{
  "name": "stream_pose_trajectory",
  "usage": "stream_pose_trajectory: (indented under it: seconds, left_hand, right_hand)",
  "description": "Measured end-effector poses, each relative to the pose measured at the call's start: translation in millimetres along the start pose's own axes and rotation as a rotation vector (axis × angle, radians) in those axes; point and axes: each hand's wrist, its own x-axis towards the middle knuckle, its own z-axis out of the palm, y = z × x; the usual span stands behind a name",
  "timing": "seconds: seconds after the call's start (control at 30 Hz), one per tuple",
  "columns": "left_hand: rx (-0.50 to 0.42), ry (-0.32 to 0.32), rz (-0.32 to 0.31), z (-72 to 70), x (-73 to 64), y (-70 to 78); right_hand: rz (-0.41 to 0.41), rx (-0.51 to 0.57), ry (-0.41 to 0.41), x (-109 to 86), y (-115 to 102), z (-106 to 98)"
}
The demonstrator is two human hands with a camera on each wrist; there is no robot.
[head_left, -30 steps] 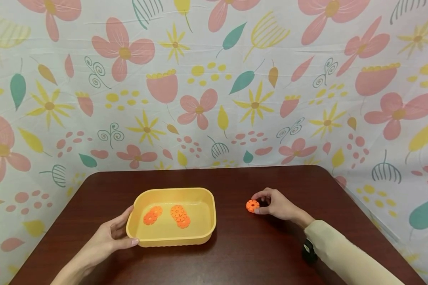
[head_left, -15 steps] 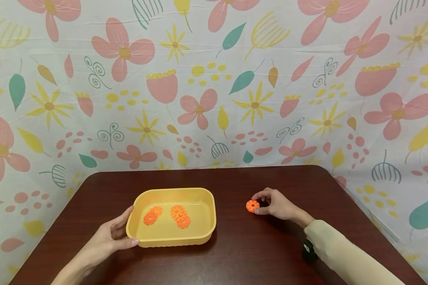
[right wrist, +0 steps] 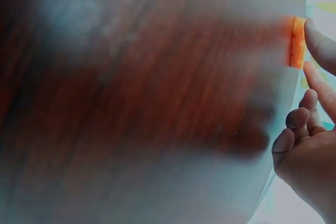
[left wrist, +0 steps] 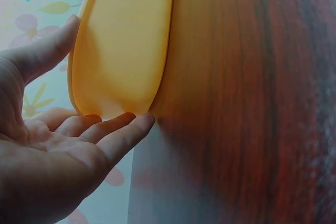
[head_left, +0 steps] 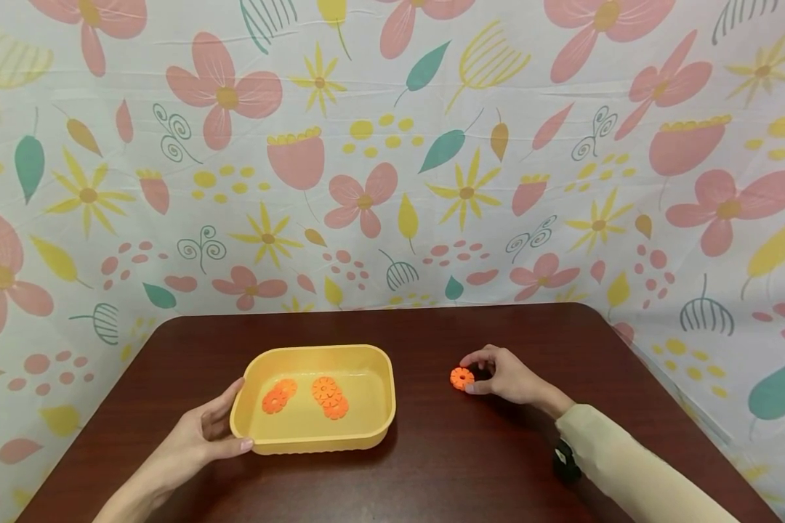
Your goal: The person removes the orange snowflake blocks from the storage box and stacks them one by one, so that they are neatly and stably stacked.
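Note:
A yellow plastic basin (head_left: 360, 442) stands on the dark wooden table, left of the middle. My left hand (head_left: 192, 439) holds its left end, thumb at the near corner and fingers along the end wall. In the left wrist view the fingertips (left wrist: 144, 123) lie against the wall of the basin (left wrist: 126, 35). Inside lie several orange notched connector discs (head_left: 327, 390) in two overlapping groups. To the right, my right hand (head_left: 506, 375) pinches another orange connector disc (head_left: 459, 378) at its edge between thumb and forefinger, close over the table. In the right wrist view the disc (right wrist: 297, 43) shows edge-on.
The dark brown table (head_left: 425, 472) has rounded far corners. A floral cloth (head_left: 392, 145) hangs behind it and along both sides. A dark watch-like object (head_left: 565, 461) sits under the right sleeve (head_left: 628, 457).
The view has shifted very slightly. Both hands, the basin and the discs stay as they were.

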Motion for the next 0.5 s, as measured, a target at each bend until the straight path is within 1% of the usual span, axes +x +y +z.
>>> stream_pose_trajectory:
  seconds: [0.3, 0.5]
  left_hand:
    - [-0.007, 0.005, 0.0, 0.9, -0.4, 0.3]
    - [-0.001, 0.011, -0.011, 0.7, -0.1, 0.7]
  right_hand:
    - [-0.004, 0.004, -0.004, 0.5, -0.6, -1.3]
    - [-0.002, -0.018, -0.017, 0.3, 1.0, -2.0]
